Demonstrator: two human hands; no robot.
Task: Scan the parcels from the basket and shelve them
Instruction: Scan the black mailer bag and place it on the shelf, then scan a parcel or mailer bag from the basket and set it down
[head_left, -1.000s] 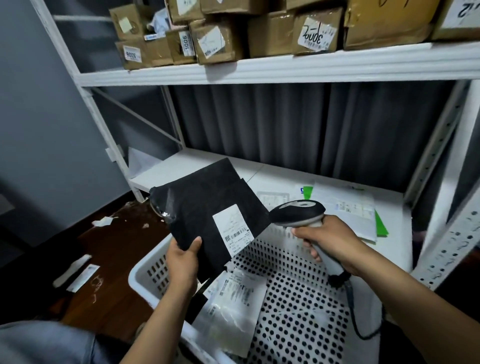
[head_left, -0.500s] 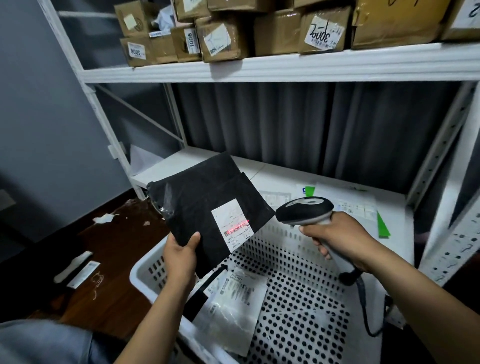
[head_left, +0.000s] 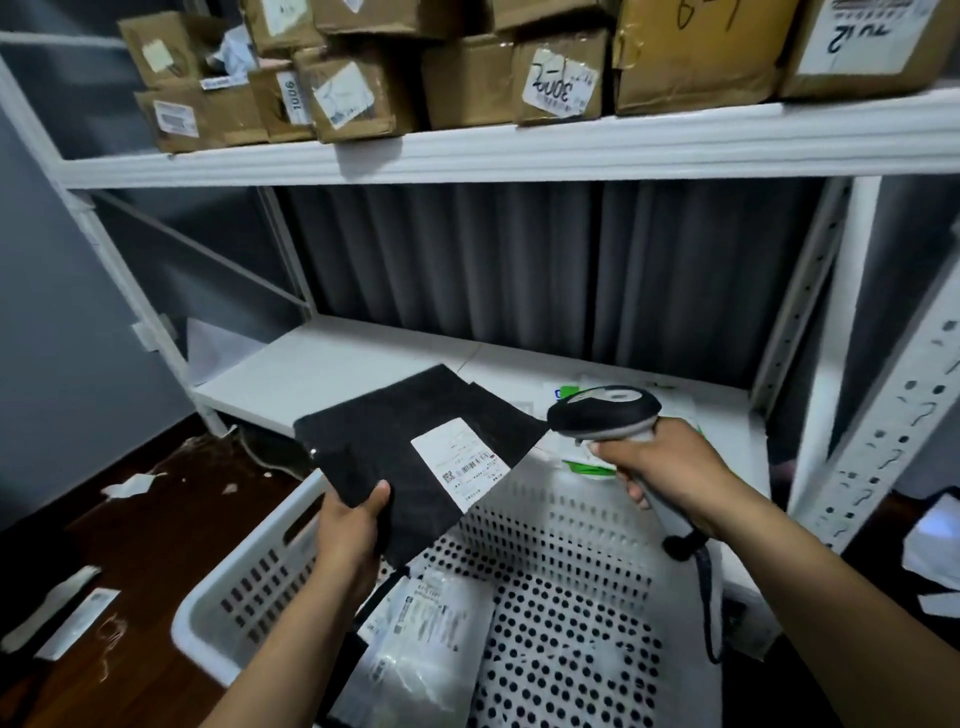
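My left hand (head_left: 349, 530) grips the near edge of a flat black parcel (head_left: 395, 447) with a white barcode label (head_left: 461, 467), held above the white perforated basket (head_left: 249, 587). My right hand (head_left: 670, 473) holds a black-and-grey barcode scanner (head_left: 605, 410) by its handle, its head pointing left at the label from close by. A clear plastic parcel (head_left: 421, 644) with a printed label lies in the basket, partly under my left arm. The white lower shelf (head_left: 332, 364) stands just behind the basket.
The upper shelf (head_left: 519, 148) carries several labelled cardboard boxes (head_left: 353, 93). Papers and a green-edged packet (head_left: 587, 465) lie on the lower shelf behind the scanner. Paper scraps (head_left: 127, 486) litter the dark wooden floor on the left. A perforated shelf upright (head_left: 878, 441) stands at the right.
The red scan line seen on the label half a second ago is gone. The parcel has tilted flatter and moved slightly toward the shelf; the scanner stays beside it.
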